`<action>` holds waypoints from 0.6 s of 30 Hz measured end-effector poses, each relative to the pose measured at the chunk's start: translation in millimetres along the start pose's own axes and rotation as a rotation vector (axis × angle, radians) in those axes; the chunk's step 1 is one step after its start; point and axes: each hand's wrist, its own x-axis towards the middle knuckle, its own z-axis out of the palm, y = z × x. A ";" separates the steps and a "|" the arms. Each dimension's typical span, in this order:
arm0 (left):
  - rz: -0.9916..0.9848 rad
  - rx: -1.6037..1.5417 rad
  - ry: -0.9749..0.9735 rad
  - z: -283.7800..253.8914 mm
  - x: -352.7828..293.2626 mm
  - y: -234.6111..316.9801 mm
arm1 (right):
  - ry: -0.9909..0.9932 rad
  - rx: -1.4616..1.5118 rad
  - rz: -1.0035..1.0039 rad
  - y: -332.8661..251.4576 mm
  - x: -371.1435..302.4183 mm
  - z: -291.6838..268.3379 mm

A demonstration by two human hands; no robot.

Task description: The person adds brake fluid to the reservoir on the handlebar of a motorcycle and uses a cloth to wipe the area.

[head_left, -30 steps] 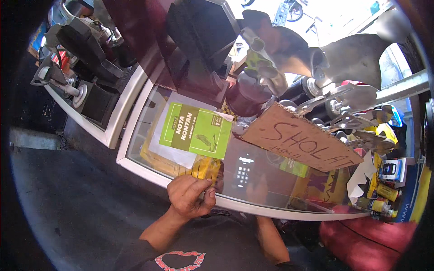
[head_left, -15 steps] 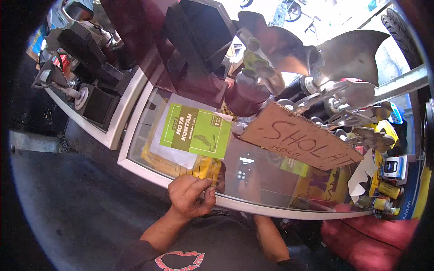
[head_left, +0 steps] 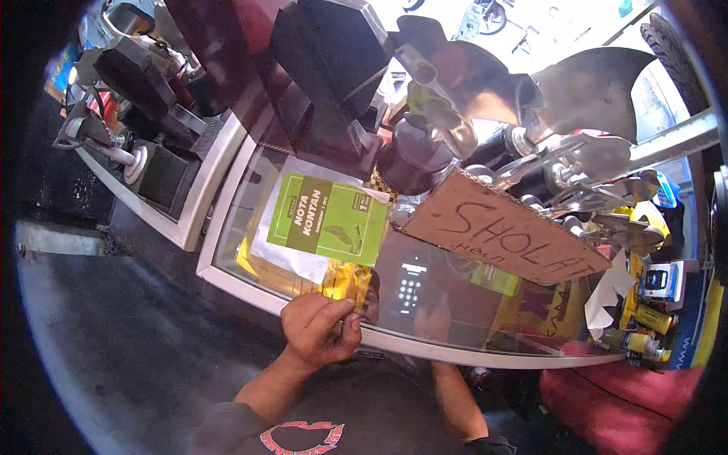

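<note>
My left hand (head_left: 321, 327) is closed at the front rim of a glass-topped counter (head_left: 425, 347), thumb against the curled fingers. What it grips, if anything, I cannot make out. A yellow plastic packet (head_left: 345, 280) shows just beyond its fingertips. Farther back lies a green receipt book (head_left: 330, 220) over white paper (head_left: 284, 254). My right forearm (head_left: 459, 402) reaches up to the counter rim. The right hand is only a dim shape in the glass, its fingers unclear. A lit keypad (head_left: 410, 288) shows in the glass between the hands.
A hand-lettered cardboard sign (head_left: 504, 227) leans at the counter's back right, before several metal propellers (head_left: 591, 95). A dark stand (head_left: 326, 61) rises behind the receipt book. Small bottles (head_left: 633, 341) sit at the right end, above a red rounded surface (head_left: 622, 409). Another counter (head_left: 178, 220) adjoins at left.
The lit keypad in the glass shows more keys and looks clearer. My right forearm has shifted slightly to the right. My left hand stays in place.
</note>
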 end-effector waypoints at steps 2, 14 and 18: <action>0.000 0.004 0.001 -0.8 2.7 1.8 | -0.051 0.074 0.041 -4.0 2.0 -4.1; 0.018 0.017 0.015 3.1 1.8 0.3 | 0.040 0.016 -0.164 26.1 -9.5 -5.2; 0.010 0.007 -0.011 2.0 3.2 1.4 | 0.014 0.002 -0.095 38.9 -11.5 -0.6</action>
